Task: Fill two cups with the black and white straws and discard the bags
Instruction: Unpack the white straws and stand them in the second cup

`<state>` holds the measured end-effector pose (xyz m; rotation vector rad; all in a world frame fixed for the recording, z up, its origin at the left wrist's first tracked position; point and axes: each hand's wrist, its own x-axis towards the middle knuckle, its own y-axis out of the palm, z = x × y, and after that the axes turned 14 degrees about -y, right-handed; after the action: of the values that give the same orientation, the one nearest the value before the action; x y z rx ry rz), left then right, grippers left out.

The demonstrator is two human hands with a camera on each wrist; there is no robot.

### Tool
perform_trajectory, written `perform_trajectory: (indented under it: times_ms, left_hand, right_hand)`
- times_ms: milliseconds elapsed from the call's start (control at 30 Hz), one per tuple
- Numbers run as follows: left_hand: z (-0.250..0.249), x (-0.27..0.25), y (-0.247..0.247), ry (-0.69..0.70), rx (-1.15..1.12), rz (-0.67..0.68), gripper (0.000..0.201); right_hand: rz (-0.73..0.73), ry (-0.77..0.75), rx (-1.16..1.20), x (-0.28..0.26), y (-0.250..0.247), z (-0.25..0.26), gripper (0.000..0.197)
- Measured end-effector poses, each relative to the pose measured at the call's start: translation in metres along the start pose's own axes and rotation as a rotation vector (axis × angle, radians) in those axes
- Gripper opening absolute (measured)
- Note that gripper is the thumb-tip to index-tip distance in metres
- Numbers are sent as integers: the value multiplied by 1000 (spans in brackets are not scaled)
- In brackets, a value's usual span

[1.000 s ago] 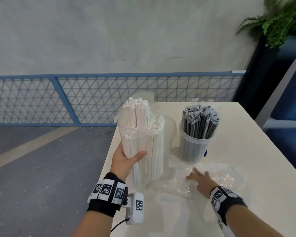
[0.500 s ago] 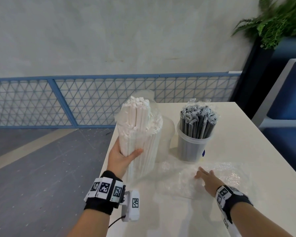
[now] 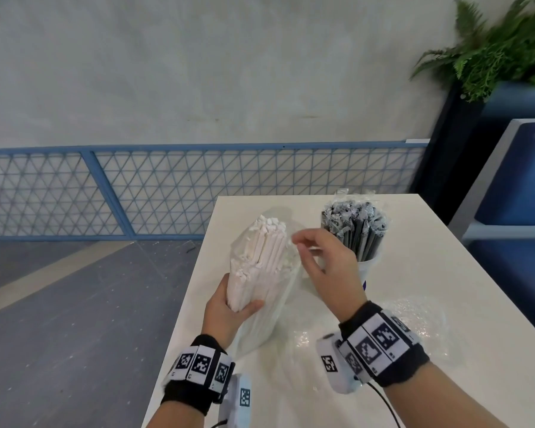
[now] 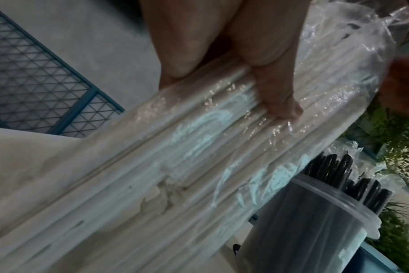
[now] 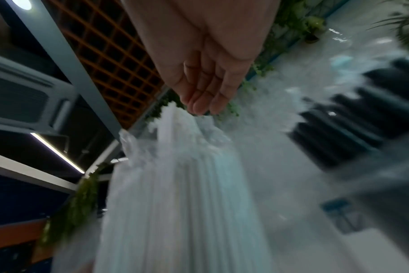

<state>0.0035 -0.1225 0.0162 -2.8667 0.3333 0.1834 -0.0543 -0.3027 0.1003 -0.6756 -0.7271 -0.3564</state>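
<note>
My left hand point(image 3: 240, 308) grips a clear bag full of white straws point(image 3: 261, 257) around its lower half, thumb point(image 4: 277, 92) pressed across the plastic. The bundle point(image 4: 199, 157) leans, its foot near the table. My right hand point(image 3: 322, 267) hovers at the bag's open top with loosely curled fingers point(image 5: 202, 96) just over the plastic edge point(image 5: 175, 129) and nothing clearly held. Black straws point(image 3: 354, 228) stand in a clear cup point(image 3: 368, 268) at the back right. An empty clear bag point(image 3: 414, 319) lies flat on the table by my right wrist.
The white table point(image 3: 445, 267) ends at its left edge close to my left hand, with grey floor below. A blue mesh fence point(image 3: 167, 193) runs behind. A dark planter with ferns point(image 3: 491, 50) and a blue bench point(image 3: 522, 186) stand on the right.
My right hand left the flat bag on the table and rose to the top of the white straw bag. The white straw bundle went from upright to leaning in my left hand.
</note>
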Motion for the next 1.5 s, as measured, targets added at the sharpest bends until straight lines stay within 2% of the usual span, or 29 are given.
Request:
perform_trajectory:
  times_ms: [67, 133, 167, 233, 400, 467, 600, 700, 867, 1000, 1100, 1167, 1233, 1333, 1500]
  left_hand:
    - [2, 0, 0, 4, 2, 19, 52]
    - [4, 0, 0, -7, 3, 28, 54]
    - [6, 1, -1, -14, 2, 30, 56]
    - [6, 1, -2, -16, 13, 54, 61]
    - [-10, -2, -2, 21, 51, 110, 75]
    - [-16, 0, -1, 39, 37, 98, 72]
    - [-20, 3, -1, 18, 33, 66, 61]
    - [-22, 3, -1, -1, 43, 55, 57]
    - [-22, 7, 0, -29, 5, 57, 53]
    - [-17, 11, 1, -49, -14, 54, 54]
    - [-16, 12, 2, -51, -25, 57, 57]
    - [-17, 13, 2, -50, -16, 68, 60]
    - [-18, 13, 3, -50, 6, 77, 63]
    - [-22, 13, 5, -41, 42, 65, 64]
    - [-25, 15, 5, -28, 43, 31, 65]
  right_hand:
    - [119, -17, 11, 15, 6, 5, 31]
    - [272, 53, 24, 22, 13, 3, 52]
    - [314, 99, 56, 22, 16, 1, 61]
    - [329, 163, 88, 20, 22, -2, 63]
    - [209, 226, 50, 12, 46, -2, 48]
    - [169, 233, 65, 9, 54, 2, 43]
    - [98, 270, 215, 11, 58, 5, 21]
    - [35, 274, 296, 21, 53, 5, 16]
    - [-99, 194, 330, 47, 33, 13, 25]
    - [-173, 189, 365, 50, 22, 15, 25]
    - [-135, 284, 356, 33, 29, 12, 51]
    - [-67, 377, 282, 23, 38, 10, 58]
    - [-27, 411, 212, 18, 46, 6, 51]
    - [-54, 441, 185, 22, 51, 1, 40]
    - [-195, 495, 347, 35, 55, -5, 35]
